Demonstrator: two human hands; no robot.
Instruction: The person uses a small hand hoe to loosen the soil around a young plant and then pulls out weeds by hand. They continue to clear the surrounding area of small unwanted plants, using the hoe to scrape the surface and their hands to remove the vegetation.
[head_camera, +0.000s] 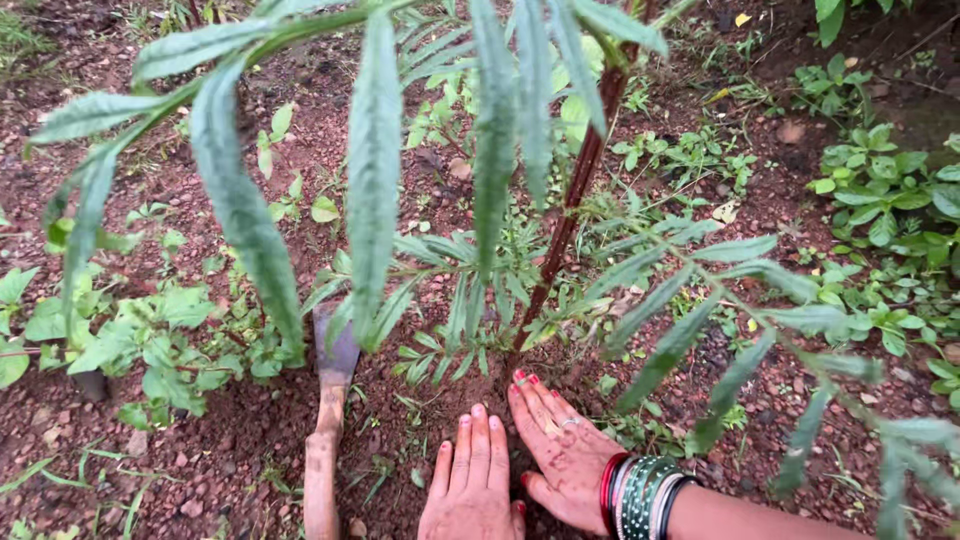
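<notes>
**A:** Head view, looking down on reddish soil (230, 470). What occupies the centre of the frame?

**B:** A young plant with a dark red stem (570, 215) rising from about 6 o'clock toward 12 o'clock. Its long, narrow green leaves (372, 170) droop outward across the upper half of the frame.

**A:** Where do the hands lie?

**B:** Both rest at 6 o'clock, at the foot of the stem. The left hand (473, 485) lies palm down on the soil, fingers straight and held together, gripping nothing. The right hand (562, 455) lies just beside it, touching it, fingers extended flat toward the stem base, likewise closed on nothing. The nails of the right hand are painted red, and a ring shows on one finger.

**A:** What is worn at the right wrist?

**B:** A stack of bangles (640, 495), red and green, at roughly 5 o'clock.

**A:** Is any tool present?

**B:** Yes. A small hoe (328, 420) lies on the ground at 7 o'clock, just left of the left hand and apart from it. Its flat metal blade points toward 12 o'clock under the leaves; its wooden handle runs toward the lower edge.

**A:** And the surroundings?

**B:** Low green weeds (150, 335) at 9 o'clock and more broad-leaved plants (885, 190) at 3 o'clock.
</notes>
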